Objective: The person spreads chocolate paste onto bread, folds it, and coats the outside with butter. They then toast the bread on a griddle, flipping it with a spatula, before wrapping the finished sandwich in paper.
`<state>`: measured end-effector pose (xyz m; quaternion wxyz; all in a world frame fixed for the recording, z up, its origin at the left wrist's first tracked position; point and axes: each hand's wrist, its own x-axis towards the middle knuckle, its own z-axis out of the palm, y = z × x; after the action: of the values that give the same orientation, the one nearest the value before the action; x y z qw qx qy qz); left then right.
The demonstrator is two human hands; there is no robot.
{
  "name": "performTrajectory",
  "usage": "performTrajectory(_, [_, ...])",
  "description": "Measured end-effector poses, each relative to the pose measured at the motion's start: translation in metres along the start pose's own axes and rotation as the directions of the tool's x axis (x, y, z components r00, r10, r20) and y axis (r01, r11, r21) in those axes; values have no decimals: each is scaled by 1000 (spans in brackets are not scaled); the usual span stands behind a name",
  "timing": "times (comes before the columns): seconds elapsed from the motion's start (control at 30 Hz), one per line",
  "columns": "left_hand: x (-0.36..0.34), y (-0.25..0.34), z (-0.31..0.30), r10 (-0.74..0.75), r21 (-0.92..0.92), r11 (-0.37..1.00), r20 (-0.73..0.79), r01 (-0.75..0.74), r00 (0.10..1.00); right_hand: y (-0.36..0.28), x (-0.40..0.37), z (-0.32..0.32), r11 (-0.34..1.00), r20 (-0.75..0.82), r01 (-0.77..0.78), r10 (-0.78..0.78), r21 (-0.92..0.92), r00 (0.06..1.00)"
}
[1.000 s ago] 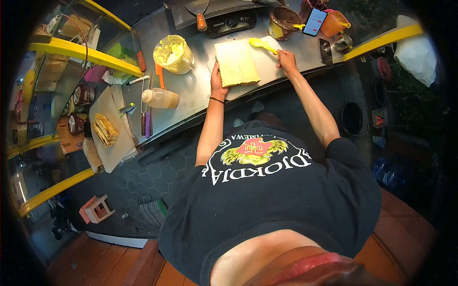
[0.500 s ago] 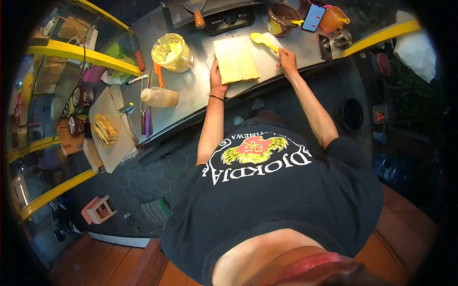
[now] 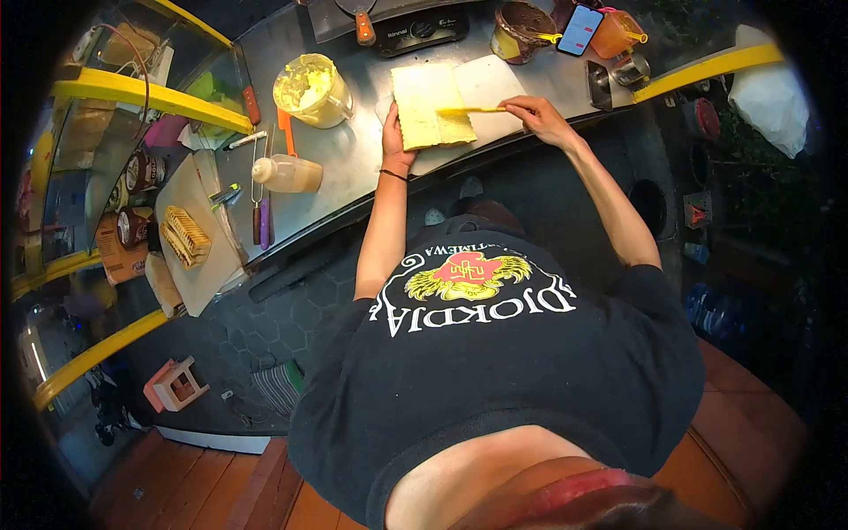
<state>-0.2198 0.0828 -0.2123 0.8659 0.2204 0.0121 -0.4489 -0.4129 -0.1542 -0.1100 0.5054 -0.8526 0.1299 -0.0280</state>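
Two slabs of yellow bread (image 3: pixel 428 106) lie side by side over a white board (image 3: pixel 490 81) on the metal counter. My left hand (image 3: pixel 396 141) grips the bread's left edge, fingers partly hidden by it. My right hand (image 3: pixel 537 119) is closed around the handle of a yellow spatula (image 3: pixel 481 110), whose blade is on edge over the right part of the bread. To the left stands a tub of pale yellow spread (image 3: pixel 311 88), with a squeeze bottle (image 3: pixel 291 174) nearer the counter's front edge.
A stove (image 3: pixel 422 31) stands at the back. A chocolate-smeared tub (image 3: pixel 521 34), a phone (image 3: pixel 580 30) and an orange container (image 3: pixel 616 35) are at the back right. Toasted bread (image 3: pixel 185 237) lies on paper at left, near long-handled tools (image 3: pixel 264 221).
The spatula has moved left from beside the bread to over it and turned on edge. My right hand has shifted slightly with it. My left hand still holds the bread.
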Motion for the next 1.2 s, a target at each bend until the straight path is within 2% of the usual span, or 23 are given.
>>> performTrajectory(0.07, [1,0,2,-13,-16,1000,4,13,1000,-9,-8,-6,998,24,40,-39,-57,999])
performTrajectory(0.17, [-1,2,1,-18,-13,1000,-3,18,1000,-18,-8,-4,999,-44,28,-30,-44,999])
performTrajectory(0.23, [-1,0,3,0,12,1000,-26,1,1000,-25,-1,0,992,-200,-95,111,85,974])
performTrajectory(0.27, [-2,0,5,-3,11,1000,-28,3,1000,-21,-3,2,991,-199,-98,114,85,973])
performTrajectory(0.33, [-4,1,6,-20,-13,1000,-9,19,1000,-9,-6,14,955,-118,159,-193,-251,974])
performTrajectory(0.37, [-3,1,3,-15,-10,1000,-13,15,1000,-17,-17,21,907,-61,271,-305,-322,950])
performTrajectory(0.4, [0,-1,2,23,12,1000,-25,-23,999,-27,-34,23,913,-26,210,-233,-351,972])
performTrajectory(0.5, [4,-2,-3,66,23,998,-25,-66,997,-47,-49,16,900,-14,159,-181,-406,983])
performTrajectory(0.57, [-1,-1,3,57,14,998,-17,-57,998,-48,-46,14,949,-176,197,-243,-245,954])
performTrajectory(0.6, [-4,0,6,36,6,999,-6,-36,999,-48,-42,18,950,-181,189,-237,-248,954])
performTrajectory(0.67, [-4,1,9,11,0,1000,10,-11,1000,-49,-23,28,964,-297,102,-175,-244,939])
performTrajectory(0.7, [-2,0,8,10,-9,1000,16,-10,1000,-37,-19,37,939,-306,105,-210,-327,929])
performTrajectory(0.73, [-2,0,3,10,-14,1000,19,-9,1000,-32,-29,44,941,-311,101,-206,-322,928])
performTrajectory(0.8, [7,-4,-9,25,8,1000,15,-25,1000,-32,-54,51,819,-103,178,-276,-546,955])
performTrajectory(0.87, [8,-1,-9,46,20,999,7,-46,999,-45,-80,48,837,-111,225,-319,-500,941])
performTrajectory(0.93, [3,-1,-4,12,9,1000,-4,-12,1000,-57,-97,37,883,-131,105,-184,-457,974])
performTrajectory(0.97, [3,-1,-2,14,5,1000,-6,-14,1000,-56,-97,35,913,-194,95,-185,-396,963])
performTrajectory(1.0, [2,1,0,18,12,1000,2,-18,1000,-56,-93,37,913,-192,94,-182,-397,964])
performTrajectory(1.07, [-1,0,3,11,15,1000,8,-11,1000,-57,-80,52,965,-387,100,-190,-241,902])
performTrajectory(1.1, [0,0,6,21,18,1000,20,-21,1000,-51,-75,65,958,-419,125,-228,-259,879])
performTrajectory(1.13, [-1,0,6,30,24,999,29,-31,999,-41,-78,76,907,-326,145,-286,-394,901])
performTrajectory(1.2, [1,-2,-6,10,6,1000,40,-11,999,-36,-100,91,868,-217,138,-269,-478,938])
